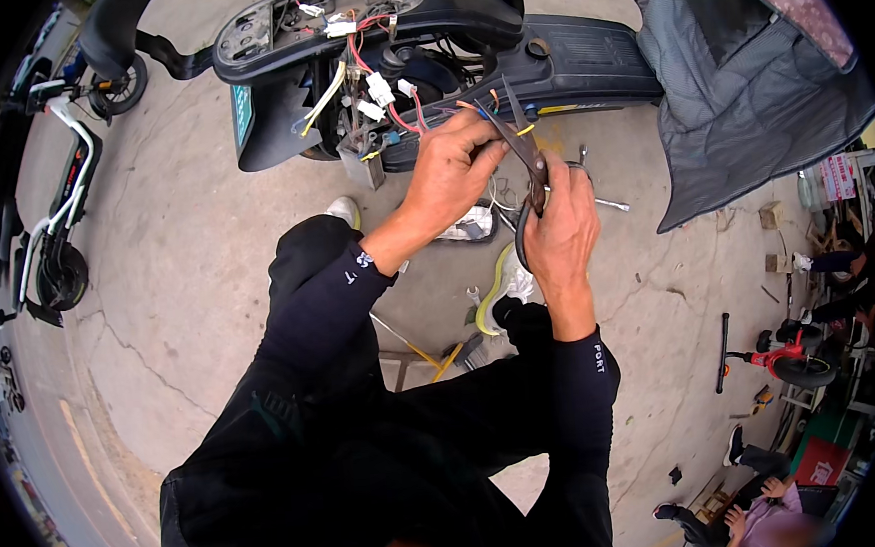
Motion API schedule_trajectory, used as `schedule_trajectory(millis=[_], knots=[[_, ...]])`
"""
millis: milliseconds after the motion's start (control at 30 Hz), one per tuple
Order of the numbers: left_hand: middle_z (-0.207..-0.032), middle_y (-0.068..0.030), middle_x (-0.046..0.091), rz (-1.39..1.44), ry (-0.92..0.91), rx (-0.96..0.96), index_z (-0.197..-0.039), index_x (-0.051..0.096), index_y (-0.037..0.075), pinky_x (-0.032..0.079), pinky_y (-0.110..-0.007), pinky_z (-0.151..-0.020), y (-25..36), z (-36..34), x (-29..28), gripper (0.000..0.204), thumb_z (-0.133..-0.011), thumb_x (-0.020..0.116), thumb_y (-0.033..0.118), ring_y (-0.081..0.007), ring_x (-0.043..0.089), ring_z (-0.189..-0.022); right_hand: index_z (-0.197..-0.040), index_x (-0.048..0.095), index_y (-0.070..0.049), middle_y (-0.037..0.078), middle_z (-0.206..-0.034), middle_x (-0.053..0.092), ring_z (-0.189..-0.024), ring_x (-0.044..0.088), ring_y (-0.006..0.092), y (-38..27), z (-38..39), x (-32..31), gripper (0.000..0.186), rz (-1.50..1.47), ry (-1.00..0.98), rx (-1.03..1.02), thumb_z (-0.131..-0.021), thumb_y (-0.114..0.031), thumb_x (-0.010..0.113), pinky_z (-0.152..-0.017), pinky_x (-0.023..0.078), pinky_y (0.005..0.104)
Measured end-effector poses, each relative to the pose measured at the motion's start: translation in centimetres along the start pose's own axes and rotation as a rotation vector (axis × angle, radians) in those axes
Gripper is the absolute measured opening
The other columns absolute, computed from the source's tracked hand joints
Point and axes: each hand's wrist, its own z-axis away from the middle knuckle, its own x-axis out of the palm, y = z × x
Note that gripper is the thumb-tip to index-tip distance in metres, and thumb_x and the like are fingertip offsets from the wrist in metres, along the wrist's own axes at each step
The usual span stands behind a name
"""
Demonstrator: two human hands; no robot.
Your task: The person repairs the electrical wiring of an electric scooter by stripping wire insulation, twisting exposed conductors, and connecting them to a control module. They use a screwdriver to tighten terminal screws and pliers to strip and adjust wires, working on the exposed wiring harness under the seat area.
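Note:
My left hand [448, 171] is closed in a pinch on thin electrical wires [469, 106], whose coloured ends stick out past the fingertips. In my right hand [561, 224] is a pair of dark scissors [537, 167], fingers wrapped round the handles. The blades are spread and point up at the wire ends, close to my left fingertips; a short yellow piece shows at one blade. Beyond both hands stands an electric scooter [590, 59] with its cover off. From its opened frame hang white plug connectors [379, 89] on red wires and a loose yellow-white wire bundle [327, 98].
A wrench [612, 204] and a white-and-black part [472, 224] lie on the concrete below the scooter. A grey quilted cover [714, 126] hangs at the right. A white kick scooter [62, 196] stands left. A seated person [773, 514] and a red-framed bike [789, 362] are at lower right.

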Motion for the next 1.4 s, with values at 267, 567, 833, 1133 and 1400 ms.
schedule_trajectory(millis=[267,567,833,1133,1400], knots=[[-0.081,-0.0132,0.061,-0.067,0.052,0.09,-0.095,0.071,-0.002,0.046,-0.036,-0.063,0.4,0.0,0.2,0.014,-0.081,0.07,-0.001,-0.0283,0.06,-0.072,-0.122,0.056,-0.004,0.02,-0.092,0.053,-0.089,0.055,0.0403,-0.1,0.0,-0.1,0.051,0.008,-0.015,-0.001,-0.073,0.006,0.064,-0.073,0.045,0.0482],[-0.083,-0.0076,0.064,0.187,0.045,-0.15,-0.1,0.072,-0.003,0.046,-0.028,-0.059,-0.2,-0.1,0.4,0.015,-0.086,0.07,0.003,-0.0138,0.061,-0.068,-0.116,0.056,-0.006,0.022,-0.095,0.057,-0.088,0.059,0.0428,-0.4,0.0,0.7,0.042,-0.071,-0.06,0.078,-0.076,0.003,0.064,-0.074,0.047,0.0494],[-0.091,-0.0035,0.066,0.291,-0.013,-0.262,-0.104,0.068,-0.006,0.052,-0.022,-0.065,-0.1,-0.2,0.2,0.017,-0.09,0.07,0.004,-0.0082,0.064,-0.074,-0.112,0.055,-0.003,0.022,-0.092,0.058,-0.086,0.06,0.0433,-0.6,0.4,1.4,0.033,-0.149,-0.061,0.126,-0.081,0.002,0.063,-0.072,0.046,0.0507],[-0.086,-0.0032,0.06,0.111,-0.009,-0.098,-0.104,0.068,-0.004,0.047,-0.026,-0.059,-0.5,-0.1,-0.4,0.014,-0.094,0.063,0.004,-0.0089,0.057,-0.068,-0.116,0.056,-0.003,0.018,-0.093,0.055,-0.09,0.056,0.0392,-0.1,-0.4,1.4,0.042,-0.011,0.02,-0.017,-0.075,0.005,0.064,-0.074,0.045,0.0477],[-0.087,-0.0049,0.058,0.114,-0.035,-0.09,-0.106,0.066,-0.006,0.048,-0.027,-0.059,0.3,0.1,-0.4,0.017,-0.094,0.059,0.004,-0.0103,0.058,-0.067,-0.113,0.056,-0.002,0.019,-0.091,0.052,-0.086,0.056,0.0401,0.3,-0.4,1.5,0.039,0.041,-0.024,-0.025,-0.075,0.002,0.065,-0.071,0.045,0.0486]])
